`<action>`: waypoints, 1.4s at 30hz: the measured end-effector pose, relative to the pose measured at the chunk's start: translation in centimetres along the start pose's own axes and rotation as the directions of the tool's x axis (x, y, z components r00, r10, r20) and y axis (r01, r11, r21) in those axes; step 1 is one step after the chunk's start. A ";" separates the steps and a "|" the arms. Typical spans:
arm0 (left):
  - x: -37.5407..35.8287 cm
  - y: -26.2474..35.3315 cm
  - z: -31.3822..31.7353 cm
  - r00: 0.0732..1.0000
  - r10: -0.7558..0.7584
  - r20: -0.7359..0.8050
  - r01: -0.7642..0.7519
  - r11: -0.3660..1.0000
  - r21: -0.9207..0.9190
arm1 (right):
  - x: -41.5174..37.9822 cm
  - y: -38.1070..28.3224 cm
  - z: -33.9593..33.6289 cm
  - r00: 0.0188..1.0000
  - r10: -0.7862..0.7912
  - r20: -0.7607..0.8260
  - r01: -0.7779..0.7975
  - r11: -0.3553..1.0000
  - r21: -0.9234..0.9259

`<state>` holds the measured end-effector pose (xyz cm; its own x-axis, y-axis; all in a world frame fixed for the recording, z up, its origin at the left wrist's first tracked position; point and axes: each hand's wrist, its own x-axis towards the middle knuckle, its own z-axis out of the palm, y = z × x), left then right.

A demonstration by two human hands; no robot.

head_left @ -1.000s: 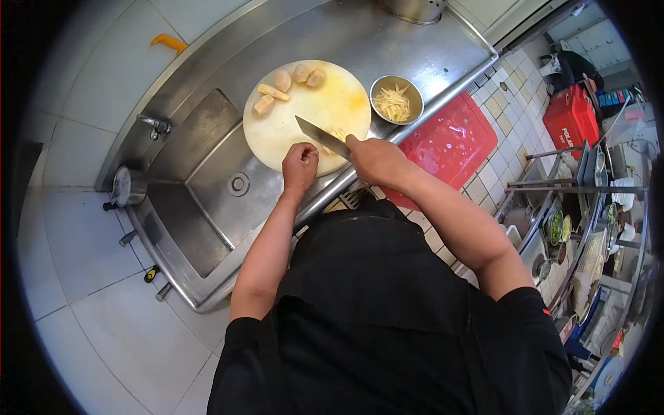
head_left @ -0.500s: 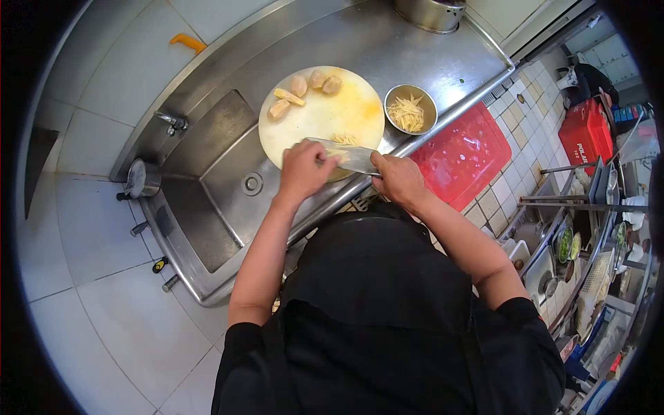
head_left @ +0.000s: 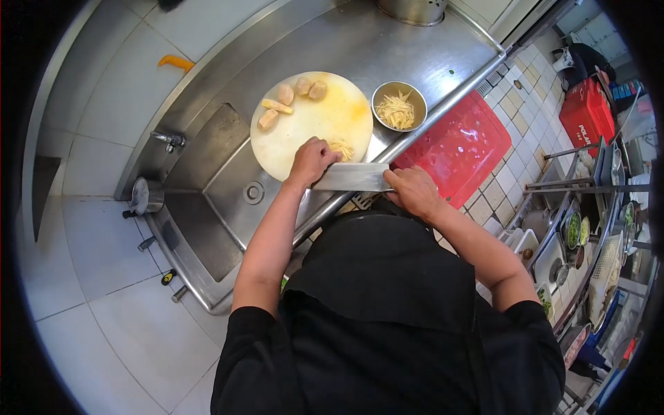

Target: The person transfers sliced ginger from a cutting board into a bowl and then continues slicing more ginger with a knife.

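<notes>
Grips the knife (head_left: 351, 177) in the right hand (head_left: 415, 190), closed around the handle just off the board (head_left: 325, 117), with blade stretched across the board's near edge. Bends the left hand (head_left: 315, 159) over that same edge, by the blade's tip end; cannot tell whether pinching anything or touching the steel.

Has a heap of strips (head_left: 340, 148) just beyond the blade, on the board's near part. Has chunks (head_left: 286, 93) and a slab (head_left: 277, 106) farther out, toward the board's far left. Has a bowl (head_left: 394, 88) of more strips on the surface (head_left: 346, 52), just right of the board.

Seems to be partway through cutting strips, perhaps clearing or steadying the blade. Calls, probably, for left fingertips clear of the edge and a level blade.

Cannot make out the covered handle or the left fingertips. Shows a pot (head_left: 411, 10) beyond the board only in part, cut off at the top.
</notes>
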<state>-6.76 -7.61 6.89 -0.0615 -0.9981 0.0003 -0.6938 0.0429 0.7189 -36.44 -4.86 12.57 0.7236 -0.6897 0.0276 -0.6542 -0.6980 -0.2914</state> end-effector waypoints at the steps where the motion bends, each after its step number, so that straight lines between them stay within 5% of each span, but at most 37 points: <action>1: 0.0 0.0 -0.3 0.998 -0.024 -0.065 0.023 1.000 -0.019 | -0.7 0.2 -0.5 1.000 0.003 -0.002 -0.003 1.000 0.010; 7: -0.3 -3.7 -1.5 0.856 -0.330 -0.397 0.286 0.943 -0.168 | -3.5 0.9 -2.9 0.985 0.151 -0.084 -0.135 0.976 0.172; 8: -0.3 -4.2 -0.7 0.855 -0.331 -0.399 0.286 0.943 -0.169 | -3.5 0.9 -3.1 0.966 0.239 -0.102 -0.206 0.943 0.262; 10: -0.2 -5.0 1.6 0.854 -0.078 -0.515 0.073 0.997 -0.029 | -3.2 1.8 -2.4 0.935 0.354 -0.022 -0.321 0.872 0.371; 14: -0.2 -1.3 5.8 0.946 -0.146 -0.291 0.183 0.978 0.105 | -1.8 4.8 2.2 0.835 0.542 0.095 -0.508 0.693 0.511; 20: 0.6 4.0 8.1 0.927 -0.173 -0.332 0.242 0.953 0.181 | 1.3 4.8 7.1 0.892 0.438 0.114 -0.401 0.647 0.648; 22: 0.8 4.0 8.2 0.912 -0.202 -0.358 0.256 0.960 0.111 | 3.0 4.1 8.6 0.894 0.380 0.238 -0.438 0.628 0.643; 26: 1.0 2.2 9.1 0.843 -0.196 -0.500 0.216 0.976 -0.018 | 4.9 2.6 10.8 0.966 0.209 0.154 -0.253 0.629 0.735; 27: 1.1 2.3 9.3 0.809 -0.210 -0.549 0.218 0.975 -0.052 | 5.1 2.1 9.0 0.937 0.207 0.282 -0.350 0.532 0.771; 31: 3.2 4.1 10.1 0.785 -0.159 -0.598 0.130 0.987 -0.091 | 4.4 3.3 6.0 0.925 0.255 0.282 -0.376 0.499 0.781; 35: 8.6 8.3 11.6 0.853 0.003 -0.521 -0.054 0.995 -0.082 | 2.5 5.5 0.6 0.807 0.478 0.346 -0.524 0.312 0.792; 38: 13.5 10.1 12.7 0.889 0.119 -0.442 -0.196 0.972 -0.133 | -0.1 8.4 -1.5 0.745 0.606 0.277 -0.495 0.225 0.839; 39: 15.0 9.7 13.2 0.887 0.121 -0.445 -0.199 0.971 -0.133 | -1.1 9.4 -2.0 0.746 0.607 0.273 -0.494 0.229 0.839; 41: 17.5 7.9 14.0 0.992 -0.047 -0.120 0.029 0.989 -0.148 | -3.3 11.2 -2.9 0.693 0.694 0.196 -0.505 0.273 0.819; 42: 17.8 7.8 14.0 0.992 -0.049 -0.116 0.032 0.988 -0.149 | -4.4 11.9 -3.5 0.690 0.696 0.199 -0.508 0.270 0.818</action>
<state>-23.30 -24.38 2.72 0.0561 -0.9974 0.0452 -0.5805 0.0043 0.8143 -48.19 -10.75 12.38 0.0883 -0.9231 -0.3742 -0.3643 0.3197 -0.8747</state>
